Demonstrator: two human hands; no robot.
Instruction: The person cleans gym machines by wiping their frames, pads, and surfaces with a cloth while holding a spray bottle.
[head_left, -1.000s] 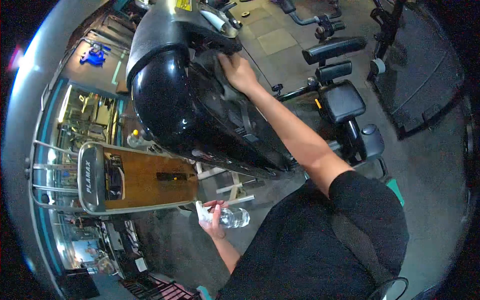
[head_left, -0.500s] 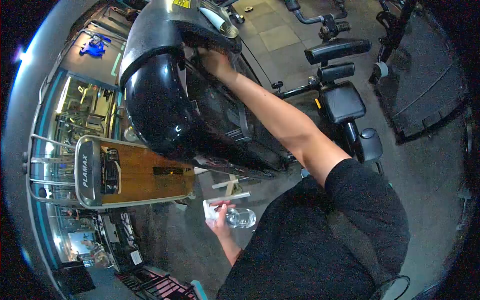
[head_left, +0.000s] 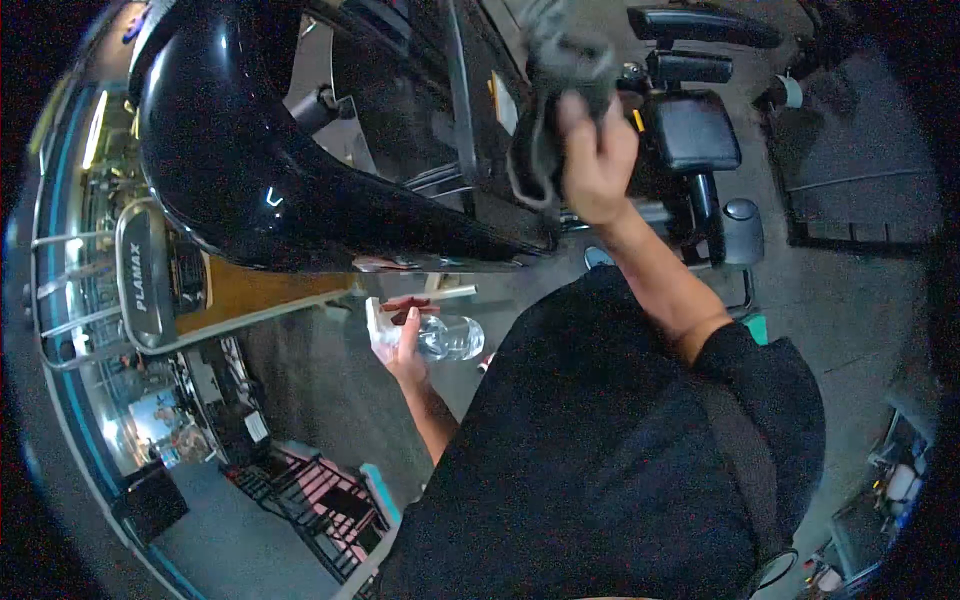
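Observation:
My left hand (head_left: 402, 345) is wrapped around a clear spray bottle (head_left: 455, 338) with a white spray head, low beside the machine. The bottle lies tilted on its side, and clear liquid seems to be in it. In my right hand (head_left: 600, 165) is a dark grey cloth (head_left: 570, 75), bunched at the fingers and hanging loose, blurred by motion. The cloth is in the air to the right of a glossy black gym machine (head_left: 240, 150). My right hand is apart from the machine's curved housing.
A padded black seat (head_left: 695, 130) of another machine stands to the right. At the left is a brown-panelled machine (head_left: 140, 275) marked PLAMAX. A dark rack (head_left: 320, 500) stands at lower left, and dark floor (head_left: 330, 390) runs between them.
My right hand has come out of the black machine's upper opening and swung right, with the cloth now showing. The view has shifted; my left hand still holds the spray bottle.

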